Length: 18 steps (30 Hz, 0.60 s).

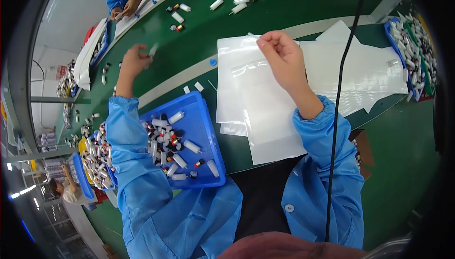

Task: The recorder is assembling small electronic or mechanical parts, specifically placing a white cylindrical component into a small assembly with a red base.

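Note:
My left hand (134,62) is raised over the green belt, fingers closed. At its fingertips is a small translucent cylinder (153,50), blurred by motion. My right hand (286,60) hovers at the far edge of a stack of white plastic sheets (270,126), thumb and fingers pinched. A small pale tip (252,34) shows beside those fingers; what they hold I cannot make out. In front of my left forearm sits a blue tray (204,128) with white cylinders (192,146) and small black, red and yellow parts (199,163) lying loose in it.
A blue cap (213,62) and small white pieces (199,86) lie beyond the tray. More cylinders lie scattered on the belt (204,19). Another filled tray (403,55) stands far right. A black cable (342,69) hangs beside my right arm. A co-worker's hands (129,10) are across the belt.

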Available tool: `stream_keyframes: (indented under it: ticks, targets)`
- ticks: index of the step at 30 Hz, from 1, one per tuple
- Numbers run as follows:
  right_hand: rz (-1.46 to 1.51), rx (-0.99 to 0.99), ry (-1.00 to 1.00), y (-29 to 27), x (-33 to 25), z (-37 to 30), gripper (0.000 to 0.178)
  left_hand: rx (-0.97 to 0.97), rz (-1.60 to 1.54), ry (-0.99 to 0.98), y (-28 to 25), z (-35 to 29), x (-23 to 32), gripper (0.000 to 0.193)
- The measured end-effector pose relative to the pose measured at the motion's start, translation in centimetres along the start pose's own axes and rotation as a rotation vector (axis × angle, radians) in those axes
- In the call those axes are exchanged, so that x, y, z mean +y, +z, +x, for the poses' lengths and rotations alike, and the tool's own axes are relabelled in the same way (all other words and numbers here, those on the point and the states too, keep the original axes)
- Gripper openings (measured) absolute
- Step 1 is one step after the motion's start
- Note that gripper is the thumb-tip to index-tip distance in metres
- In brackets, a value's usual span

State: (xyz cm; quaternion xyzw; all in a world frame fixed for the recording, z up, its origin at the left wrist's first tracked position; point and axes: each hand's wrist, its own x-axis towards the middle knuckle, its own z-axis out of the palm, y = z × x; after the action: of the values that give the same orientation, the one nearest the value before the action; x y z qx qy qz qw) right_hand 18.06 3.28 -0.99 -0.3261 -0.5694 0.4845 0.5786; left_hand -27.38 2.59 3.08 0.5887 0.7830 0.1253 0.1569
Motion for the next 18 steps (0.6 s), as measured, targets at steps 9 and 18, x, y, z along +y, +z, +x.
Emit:
stream_keyframes:
  ticks: [9, 18]
  targets:
    - [-0.502, -0.072, -0.309, -0.4, -0.7, -1.0, 0.007, 0.257, -0.027, -0.017, 10.1, 11.3, 7.4, 0.062]
    - [-0.62, -0.033, -0.519, -0.8, -1.4, -0.8, 0.028, 0.191, -0.84, 0.059, 8.5, 8.1, 13.0, 0.05]
